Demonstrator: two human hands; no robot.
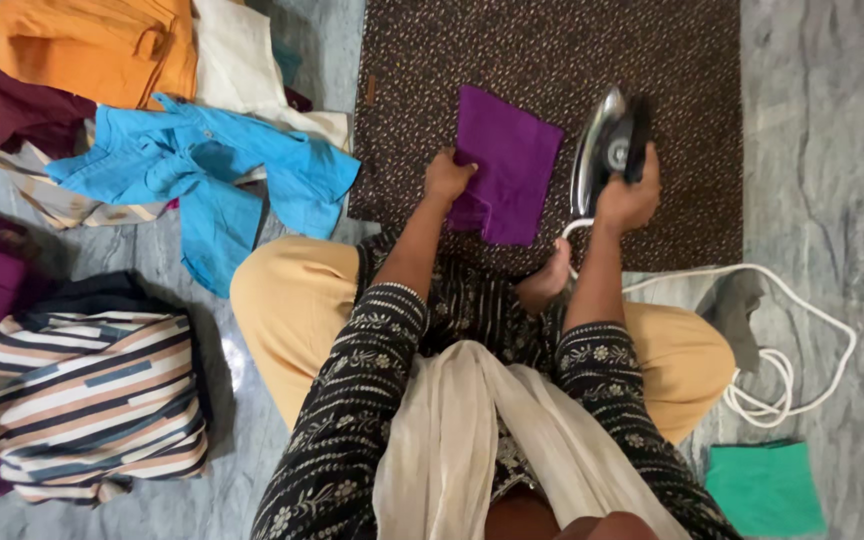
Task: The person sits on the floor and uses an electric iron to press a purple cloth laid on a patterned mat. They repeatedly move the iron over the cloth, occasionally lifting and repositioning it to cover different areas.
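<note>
the left hand (448, 176) pinches the soft, limp purple cloth (505, 163) flat on the brown mat (552, 50), while the right hand (628, 196) fingers grip the heavy, rigid iron (607, 145) by its handle just beside it.

Blue shirt (202, 170), striped garment (92, 400), orange cloth (102, 45), green cloth (764, 488)
</note>
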